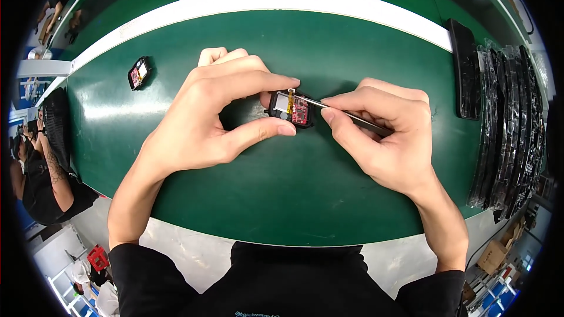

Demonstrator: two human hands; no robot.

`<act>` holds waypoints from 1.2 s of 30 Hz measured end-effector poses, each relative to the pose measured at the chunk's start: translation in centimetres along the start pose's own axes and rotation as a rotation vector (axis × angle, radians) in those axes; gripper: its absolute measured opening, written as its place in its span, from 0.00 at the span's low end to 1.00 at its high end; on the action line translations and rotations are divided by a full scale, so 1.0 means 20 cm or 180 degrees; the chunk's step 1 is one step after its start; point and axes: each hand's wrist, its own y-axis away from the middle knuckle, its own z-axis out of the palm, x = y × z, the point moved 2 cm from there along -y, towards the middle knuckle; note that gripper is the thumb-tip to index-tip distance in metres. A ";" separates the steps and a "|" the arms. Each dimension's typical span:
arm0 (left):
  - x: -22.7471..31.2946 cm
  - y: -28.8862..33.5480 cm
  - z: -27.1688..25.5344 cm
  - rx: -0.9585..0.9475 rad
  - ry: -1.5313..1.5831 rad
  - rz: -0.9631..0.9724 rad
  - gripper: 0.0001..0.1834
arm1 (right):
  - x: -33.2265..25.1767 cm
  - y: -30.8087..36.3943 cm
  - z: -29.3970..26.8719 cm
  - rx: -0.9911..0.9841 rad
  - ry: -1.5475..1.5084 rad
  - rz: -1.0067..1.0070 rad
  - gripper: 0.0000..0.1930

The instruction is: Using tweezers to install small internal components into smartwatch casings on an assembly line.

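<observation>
- Pinched between thumb and forefinger of our left hand [202,108] is an open black device casing [307,118], right at the fingertips and to the right of the palm.
- Our forefinger meets its upper edge and our thumb its lower edge, so the grip is narrow, about the casing's breadth; we cannot tell whether the underside touches the table.
- Inside it we see a silver rectangular cell [282,103] at left, a red circuit board [301,111] at right, and a yellow flex strip [290,103] between them.
- Our right hand [390,129] grips a slim metal tool [359,120] like a pen, fingers closed around it; we cannot tell whether it is a pair of tweezers.
- The tool points left, its tip over the casing's upper part near the flex strip; we cannot tell whether it touches.
- Well apart, at upper left on our green table [294,205], lies a second small casing [138,74] with red and silver parts showing.
- Far to our right are black plastic-wrapped packs [508,129] in a row.
</observation>
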 end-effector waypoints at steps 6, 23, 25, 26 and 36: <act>-0.01 0.00 0.00 -0.0012 0.0003 0.0033 0.31 | 0.00 0.01 0.01 0.0085 0.0059 0.0065 0.05; 0.01 -0.01 0.00 0.0106 0.0049 -0.0116 0.25 | -0.01 0.02 0.03 0.0409 0.0904 -0.0865 0.13; 0.01 -0.02 0.00 0.0070 0.0054 -0.0105 0.25 | -0.01 0.03 0.03 0.0408 0.0923 -0.0864 0.13; 0.01 -0.02 0.00 0.0071 0.0055 -0.0106 0.25 | -0.01 0.03 0.03 0.0412 0.0946 -0.0861 0.13; -0.06 -0.01 -0.06 -0.0286 0.0409 0.0003 0.29 | 0.00 0.02 0.00 0.0129 0.0119 -0.0356 0.09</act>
